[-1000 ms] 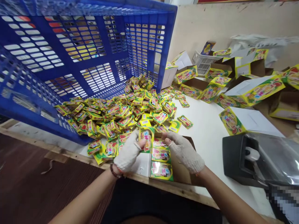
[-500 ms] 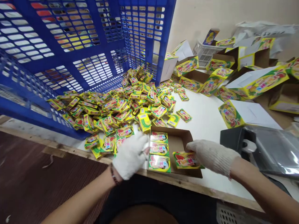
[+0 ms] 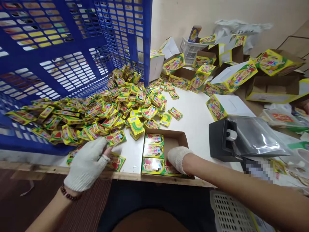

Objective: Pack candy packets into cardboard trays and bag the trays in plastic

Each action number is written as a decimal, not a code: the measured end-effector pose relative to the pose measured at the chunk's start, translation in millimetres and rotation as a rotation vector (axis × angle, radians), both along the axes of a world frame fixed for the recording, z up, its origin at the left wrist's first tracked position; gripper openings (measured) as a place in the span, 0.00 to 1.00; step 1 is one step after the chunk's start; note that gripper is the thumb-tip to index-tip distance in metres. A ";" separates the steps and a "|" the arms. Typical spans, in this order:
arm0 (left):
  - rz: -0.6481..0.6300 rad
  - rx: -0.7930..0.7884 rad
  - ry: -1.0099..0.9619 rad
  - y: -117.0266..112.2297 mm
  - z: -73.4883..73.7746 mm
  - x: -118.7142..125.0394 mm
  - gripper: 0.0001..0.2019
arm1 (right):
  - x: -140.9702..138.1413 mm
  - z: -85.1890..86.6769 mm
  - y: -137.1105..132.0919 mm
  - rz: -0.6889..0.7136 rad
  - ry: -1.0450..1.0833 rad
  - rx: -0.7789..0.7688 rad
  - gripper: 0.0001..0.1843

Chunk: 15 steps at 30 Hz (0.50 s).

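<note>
An open brown carton (image 3: 184, 141) stands at the table's front edge, with a column of small yellow-green boxes (image 3: 153, 150) with watermelon prints along its left side. My right hand (image 3: 179, 158), in a white knit glove, reaches into the carton. It is curled over another small box (image 3: 169, 169) at the front right; its fingertips are hidden. My left hand (image 3: 88, 164), gloved too, hovers at the near edge of the loose pile (image 3: 96, 111), thumb and fingers apart. One loose small box (image 3: 116, 138) lies just beyond its fingers, another beside its thumb.
A tipped blue plastic crate (image 3: 79, 42) spreads the pile onto the white table. Several printed cartons (image 3: 230, 77) crowd the back right. A black tape dispenser (image 3: 220, 138) and clear plastic film (image 3: 259, 137) lie to the right. A white basket (image 3: 190, 50) stands by the wall.
My left hand has moved left, from beside the carton to the loose boxes. My right hand has lowered its small box into the carton's front right. The view has turned right.
</note>
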<state>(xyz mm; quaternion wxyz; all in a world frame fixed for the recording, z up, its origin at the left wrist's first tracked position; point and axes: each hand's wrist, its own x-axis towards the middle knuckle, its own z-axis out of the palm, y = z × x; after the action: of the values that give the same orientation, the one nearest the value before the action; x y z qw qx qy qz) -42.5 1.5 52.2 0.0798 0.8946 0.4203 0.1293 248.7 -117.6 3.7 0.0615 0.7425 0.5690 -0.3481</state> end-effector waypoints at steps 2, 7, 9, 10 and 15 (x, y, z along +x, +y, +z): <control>0.075 -0.166 -0.271 -9.7 10.4 11.3 0.16 | -4.5 -1.0 -5.3 0.052 -0.044 -0.108 0.09; 0.113 -0.952 -0.809 -42.7 4.7 54.9 0.17 | -10.2 6.0 -16.4 0.011 -0.051 -0.052 0.08; 0.132 -1.198 -0.954 -49.0 -6.1 70.8 0.20 | -11.3 10.6 -16.4 -0.018 -0.036 -0.039 0.07; 0.135 -1.267 -1.003 -50.1 -11.0 77.1 0.23 | -10.5 14.3 -15.7 -0.030 -0.021 -0.035 0.07; 0.037 -1.014 -1.047 -47.7 -18.0 90.5 0.23 | 15.3 54.5 -11.7 -0.168 0.129 0.091 0.09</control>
<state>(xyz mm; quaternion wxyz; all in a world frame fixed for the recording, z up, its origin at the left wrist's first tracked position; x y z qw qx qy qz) 48.0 -46.2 34.2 0.6727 0.5612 0.3504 0.3313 264.0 -129.3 58.2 -0.0383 0.7655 0.5229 -0.3729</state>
